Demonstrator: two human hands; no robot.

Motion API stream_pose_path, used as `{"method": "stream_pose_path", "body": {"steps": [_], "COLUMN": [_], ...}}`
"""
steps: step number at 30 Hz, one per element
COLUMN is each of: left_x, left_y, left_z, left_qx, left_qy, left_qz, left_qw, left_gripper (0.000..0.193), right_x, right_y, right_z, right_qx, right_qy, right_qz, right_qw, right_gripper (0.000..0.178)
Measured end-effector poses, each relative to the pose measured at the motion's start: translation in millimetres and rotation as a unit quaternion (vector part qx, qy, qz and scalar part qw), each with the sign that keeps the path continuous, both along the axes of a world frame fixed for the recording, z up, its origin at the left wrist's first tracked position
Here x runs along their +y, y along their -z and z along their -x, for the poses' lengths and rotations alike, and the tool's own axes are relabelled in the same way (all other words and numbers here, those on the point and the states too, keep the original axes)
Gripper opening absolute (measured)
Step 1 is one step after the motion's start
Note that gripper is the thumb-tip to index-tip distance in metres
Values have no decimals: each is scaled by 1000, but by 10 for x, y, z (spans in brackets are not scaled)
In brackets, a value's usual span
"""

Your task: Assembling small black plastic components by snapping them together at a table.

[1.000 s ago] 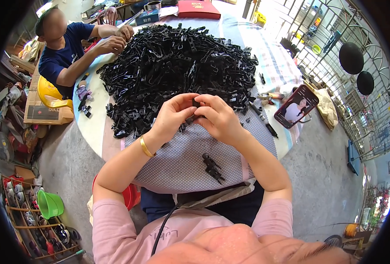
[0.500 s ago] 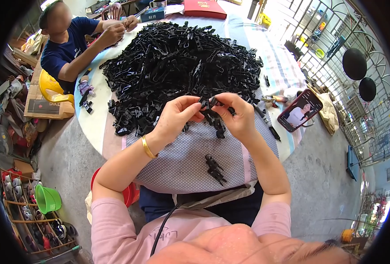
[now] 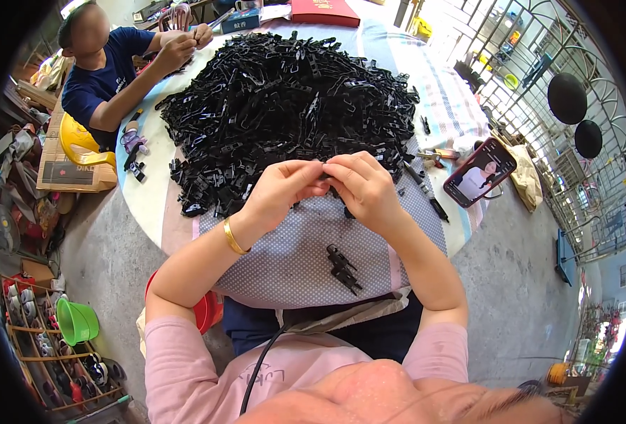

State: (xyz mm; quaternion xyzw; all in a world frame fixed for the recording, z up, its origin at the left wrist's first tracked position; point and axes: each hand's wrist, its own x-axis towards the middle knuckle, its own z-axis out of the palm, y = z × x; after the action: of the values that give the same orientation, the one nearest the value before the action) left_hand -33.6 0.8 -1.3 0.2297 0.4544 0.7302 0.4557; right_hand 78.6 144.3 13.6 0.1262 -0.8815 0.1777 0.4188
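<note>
My left hand point(image 3: 284, 187) and my right hand point(image 3: 366, 189) meet at the fingertips just in front of a big heap of black plastic clip-like parts point(image 3: 284, 99). Both are closed in a pinch on one small black plastic part point(image 3: 325, 174), which the fingers mostly cover. Some black pieces lie under the right hand, partly hidden by it. Nearer to me, a few black clip-like parts point(image 3: 343, 270) lie joined or touching on the dotted tablecloth point(image 3: 277, 272).
To the right of the heap lie a black marker pen point(image 3: 428, 192) and an orange-handled tool point(image 3: 438, 154). A propped phone point(image 3: 480, 172) stands at the table's right edge. Across at the left, a person point(image 3: 108, 78) works with both hands. A red box point(image 3: 325, 12) sits at the back.
My right hand has turned inward and its fingers have closed in against the left fingertips, covering the black part that showed between them before. The left hand has barely moved.
</note>
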Motion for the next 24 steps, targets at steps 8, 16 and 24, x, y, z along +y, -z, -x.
{"method": "stream_pose_path", "body": {"steps": [8,16,24], "left_x": [-8,-25,-64], "left_y": [-74,-89,-111], "left_z": [-43,-83,-67], "left_qx": [125,184,168], "left_qy": [-29,-33,15], "left_qz": [7,-4,-43], "left_qw": [992,982,985], "left_gripper": [25,26,26], "right_x": [69,93,143], "right_y": [2,-78,-92], "right_z": [-23,-106,-104], "right_qx": [-113,-235,-227], "right_qy": [-101,-130,-160], "right_qz": [292,420,428], "right_qw": [944,867,860], "right_gripper": [38,37,29]}}
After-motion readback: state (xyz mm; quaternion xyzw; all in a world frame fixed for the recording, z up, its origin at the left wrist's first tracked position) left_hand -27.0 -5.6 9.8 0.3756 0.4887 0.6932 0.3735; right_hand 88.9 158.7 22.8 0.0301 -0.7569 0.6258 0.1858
